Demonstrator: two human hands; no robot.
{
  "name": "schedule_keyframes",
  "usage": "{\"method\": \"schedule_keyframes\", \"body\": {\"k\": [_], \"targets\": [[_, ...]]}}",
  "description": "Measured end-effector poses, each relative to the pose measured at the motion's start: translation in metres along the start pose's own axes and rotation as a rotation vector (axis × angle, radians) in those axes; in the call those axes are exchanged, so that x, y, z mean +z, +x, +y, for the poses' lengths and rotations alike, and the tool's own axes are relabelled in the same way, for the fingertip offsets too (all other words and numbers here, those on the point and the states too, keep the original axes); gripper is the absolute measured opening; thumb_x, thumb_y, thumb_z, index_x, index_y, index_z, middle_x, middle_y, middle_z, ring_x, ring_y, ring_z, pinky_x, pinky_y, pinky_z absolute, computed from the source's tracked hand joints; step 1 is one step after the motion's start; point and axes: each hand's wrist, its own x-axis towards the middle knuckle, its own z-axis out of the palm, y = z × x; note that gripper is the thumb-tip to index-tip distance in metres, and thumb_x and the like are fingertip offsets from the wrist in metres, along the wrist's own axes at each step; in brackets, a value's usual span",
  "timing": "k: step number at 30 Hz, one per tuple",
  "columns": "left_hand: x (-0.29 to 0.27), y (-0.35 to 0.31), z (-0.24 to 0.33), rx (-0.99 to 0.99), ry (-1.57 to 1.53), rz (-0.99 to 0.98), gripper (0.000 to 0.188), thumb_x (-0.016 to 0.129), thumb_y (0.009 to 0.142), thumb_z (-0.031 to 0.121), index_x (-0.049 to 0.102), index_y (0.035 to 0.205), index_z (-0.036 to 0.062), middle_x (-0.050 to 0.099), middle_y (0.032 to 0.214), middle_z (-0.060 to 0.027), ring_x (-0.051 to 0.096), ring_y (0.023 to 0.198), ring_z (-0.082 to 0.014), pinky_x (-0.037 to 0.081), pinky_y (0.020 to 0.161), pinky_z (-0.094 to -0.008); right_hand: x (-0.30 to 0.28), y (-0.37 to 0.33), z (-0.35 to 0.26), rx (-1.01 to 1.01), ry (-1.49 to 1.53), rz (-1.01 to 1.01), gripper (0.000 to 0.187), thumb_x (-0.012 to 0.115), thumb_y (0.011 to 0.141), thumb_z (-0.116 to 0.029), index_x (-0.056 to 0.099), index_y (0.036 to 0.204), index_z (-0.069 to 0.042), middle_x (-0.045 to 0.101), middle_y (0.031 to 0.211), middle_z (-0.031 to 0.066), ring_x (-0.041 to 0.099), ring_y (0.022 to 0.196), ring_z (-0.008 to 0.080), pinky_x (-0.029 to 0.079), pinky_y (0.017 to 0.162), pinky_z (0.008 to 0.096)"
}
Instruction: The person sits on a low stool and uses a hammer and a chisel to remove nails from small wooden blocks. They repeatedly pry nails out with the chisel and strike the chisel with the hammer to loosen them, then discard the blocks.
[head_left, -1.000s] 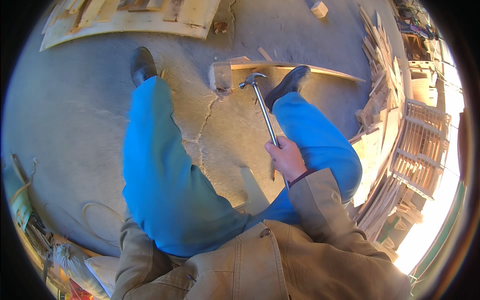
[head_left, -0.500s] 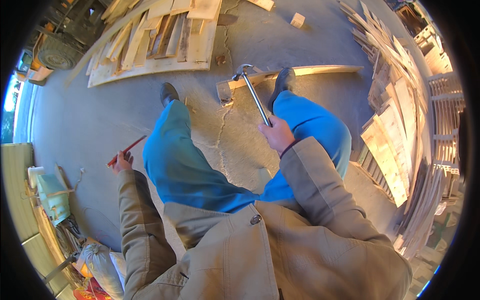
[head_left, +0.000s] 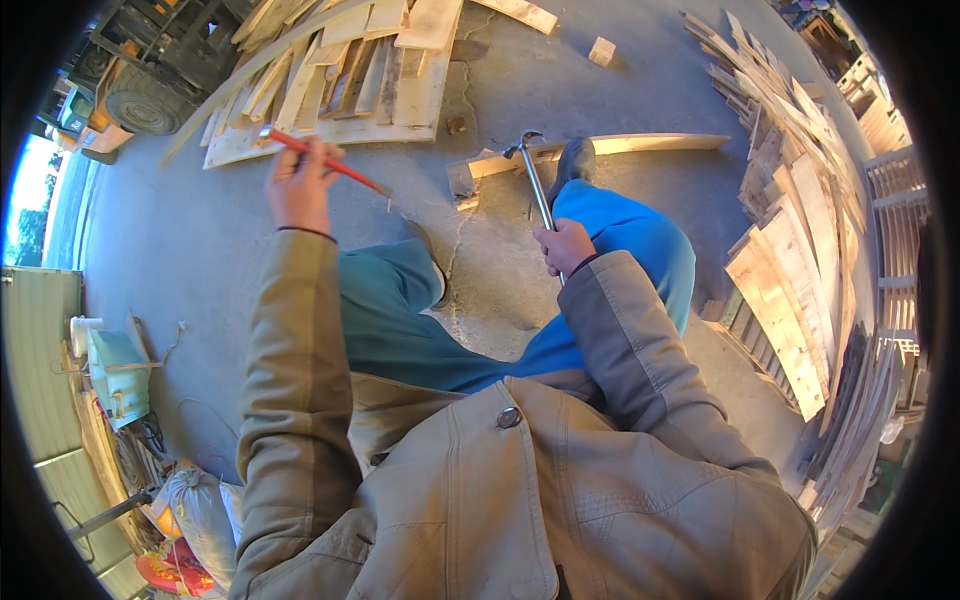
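My left hand (head_left: 303, 190) is raised over the floor, its fingers closed around a slim red rod (head_left: 355, 175). One end of the rod is pale, the other narrows toward the right; I cannot make out its exact kind. In my right hand (head_left: 566, 246) is a claw hammer (head_left: 537, 183) with a shiny metal shank, held by the lower handle with its head pointing away from me. Beyond the hammer head lies a long wooden board (head_left: 650, 144) on the floor, with a short wood piece (head_left: 462, 181) at its left end. My right shoe (head_left: 574, 160) is against the board.
A stack of planks (head_left: 410, 110) lies far left, beside a wheeled machine (head_left: 150, 100). A heap of thin boards (head_left: 790, 250) fills the right side. A small wood block (head_left: 601, 51) sits far off. Sacks (head_left: 200, 515) and a green container (head_left: 118, 375) stand at left.
My left hand has lifted and swung forward and right with the red rod. The hammer has shifted slightly right in the picture. My left leg has bent and its shoe moved right and nearer.
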Motion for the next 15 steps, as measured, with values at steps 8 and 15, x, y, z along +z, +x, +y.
{"method": "schedule_keyframes", "body": {"k": [8, 15], "targets": [[0.052, 0.032, -0.068, -0.287, 0.167, -0.120, 0.009, 0.063, 0.098, 0.012, 0.060, 0.103, 0.0052, 0.071, 0.095, -0.0088, 0.069, 0.093, -0.0193, 0.058, 0.077, -0.0376, -0.039, -0.032, -0.080, -0.127, 0.204, 0.003, 0.014, 0.067, 0.096, -0.014, 0.061, 0.094, -0.001, 0.052, 0.066, 0.0002, 0.046, 0.049, 0.0080, 0.037, 0.041, 0.0273], [0.112, 0.100, -0.159, -0.222, 0.325, -0.199, 0.009, 0.066, 0.096, 0.011, 0.061, 0.101, 0.0057, 0.071, 0.094, -0.0078, 0.069, 0.088, -0.0146, 0.057, 0.074, -0.0306, -0.064, 0.029, -0.133, -0.252, 0.126, 0.159, 0.013, 0.067, 0.096, -0.013, 0.064, 0.098, -0.001, 0.052, 0.068, -0.0032, 0.046, 0.055, 0.0047, 0.035, 0.047, 0.0233]]}}
